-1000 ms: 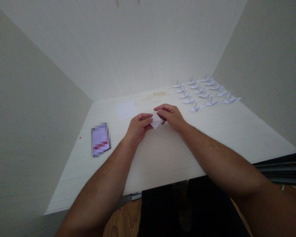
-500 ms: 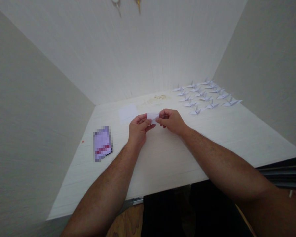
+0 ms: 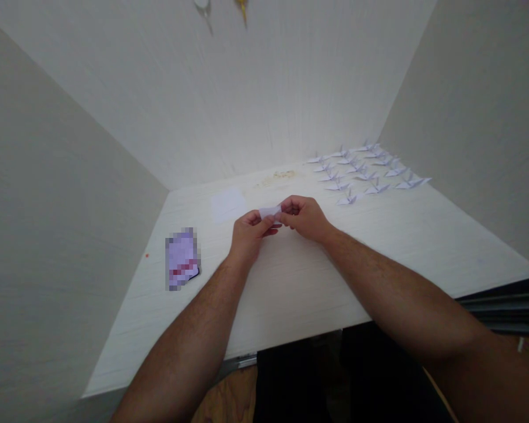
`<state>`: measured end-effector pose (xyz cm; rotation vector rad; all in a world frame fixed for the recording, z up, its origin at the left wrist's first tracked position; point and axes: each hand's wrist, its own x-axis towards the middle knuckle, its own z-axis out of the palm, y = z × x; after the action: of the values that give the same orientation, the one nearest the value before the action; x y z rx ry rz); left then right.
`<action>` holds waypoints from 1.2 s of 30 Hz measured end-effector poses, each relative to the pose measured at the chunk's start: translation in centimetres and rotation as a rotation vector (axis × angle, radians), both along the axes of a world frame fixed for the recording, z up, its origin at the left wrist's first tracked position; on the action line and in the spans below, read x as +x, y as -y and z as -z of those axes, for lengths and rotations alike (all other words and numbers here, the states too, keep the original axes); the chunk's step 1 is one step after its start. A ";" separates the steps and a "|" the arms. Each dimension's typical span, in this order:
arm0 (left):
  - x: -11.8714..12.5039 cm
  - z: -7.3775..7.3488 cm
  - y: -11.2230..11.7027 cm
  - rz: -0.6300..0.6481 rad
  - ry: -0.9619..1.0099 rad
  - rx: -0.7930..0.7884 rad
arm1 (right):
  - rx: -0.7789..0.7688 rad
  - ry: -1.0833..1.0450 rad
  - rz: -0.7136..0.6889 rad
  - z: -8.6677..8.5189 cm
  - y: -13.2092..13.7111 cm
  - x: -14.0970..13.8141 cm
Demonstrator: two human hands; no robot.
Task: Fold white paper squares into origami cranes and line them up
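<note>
A small folded piece of white paper [image 3: 268, 212] is held up between my two hands, above the middle of the table. My left hand [image 3: 248, 230] pinches its left side, thumb in front and fingers behind. At its right side, my right hand [image 3: 303, 216] grips the paper between thumb and curled fingers. Both thumbs nearly meet at the lower edge of the paper. Part of the paper is hidden behind the thumbs, so its exact fold cannot be made out.
Rows of several white paper cranes [image 3: 364, 169] stand at the back right of the white table [image 3: 291, 294]. White sheets [image 3: 228, 203] lie beyond my left hand. A blurred purple object [image 3: 182, 258] rests at the left. Walls [image 3: 264, 88] enclose the table's back and sides.
The folded paper looks lower and narrower, tilted between my fingers. My left hand has shifted slightly down and right, closer to the right hand. The view has moved a little.
</note>
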<state>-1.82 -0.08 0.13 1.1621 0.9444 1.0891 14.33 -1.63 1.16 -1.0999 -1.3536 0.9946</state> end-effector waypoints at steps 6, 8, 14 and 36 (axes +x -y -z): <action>0.1 0.0 0.1 -0.019 0.017 -0.003 | 0.001 -0.005 0.019 0.0 0.0 0.0; 0.1 0.0 0.1 -0.027 0.026 -0.001 | -0.004 0.012 0.030 0.0 0.1 -0.1; 0.1 0.2 0.1 -0.019 0.026 0.020 | 0.039 0.052 0.086 -0.2 0.3 -0.1; 0.1 0.3 0.1 -0.042 -0.025 0.064 | 0.065 0.105 0.100 0.0 0.2 -0.1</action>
<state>-1.69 -0.17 -0.19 1.2149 0.9629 1.1485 14.25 -1.84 1.16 -1.1727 -1.3913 0.8247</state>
